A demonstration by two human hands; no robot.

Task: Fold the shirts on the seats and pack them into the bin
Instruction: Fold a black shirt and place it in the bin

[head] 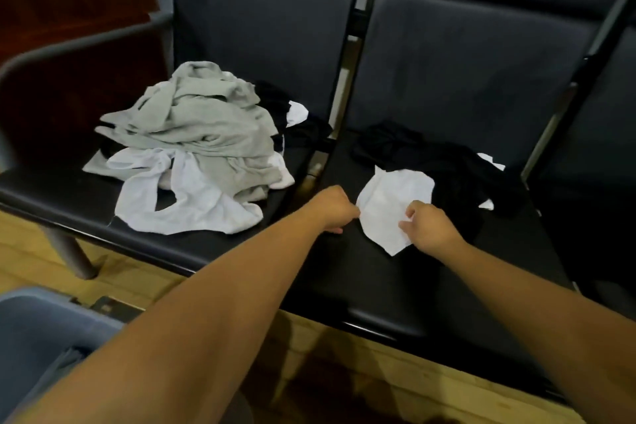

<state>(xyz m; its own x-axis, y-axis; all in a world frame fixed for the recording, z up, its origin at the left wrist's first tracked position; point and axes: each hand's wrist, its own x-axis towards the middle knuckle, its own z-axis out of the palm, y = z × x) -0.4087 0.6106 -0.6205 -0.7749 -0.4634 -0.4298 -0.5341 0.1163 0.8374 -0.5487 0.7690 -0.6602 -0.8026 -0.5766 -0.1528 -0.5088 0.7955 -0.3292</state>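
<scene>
Hands meet near the front edge of the right seat [378, 286]: the left hand [331, 209] is curled and pinches the left edge of a small white shirt [390, 205], while the right hand [430, 229] pinches its near right edge between thumb and fingertips. The white shirt lies rumpled on the cushion, its far side touching a black shirt [454, 169] heaped toward the seat's back right corner. It looks thin, light and limp, so it should slide easily on the smooth cushion but sag and bunch wherever it is unsupported; holding it by two matching corners or the shoulder seams would probably keep it square. On the left seat [34, 189] a tangled pile [192, 134] of grey, white and black shirts waits unfolded. The bin [44, 327] stands on the floor, below that seat's front edge
</scene>
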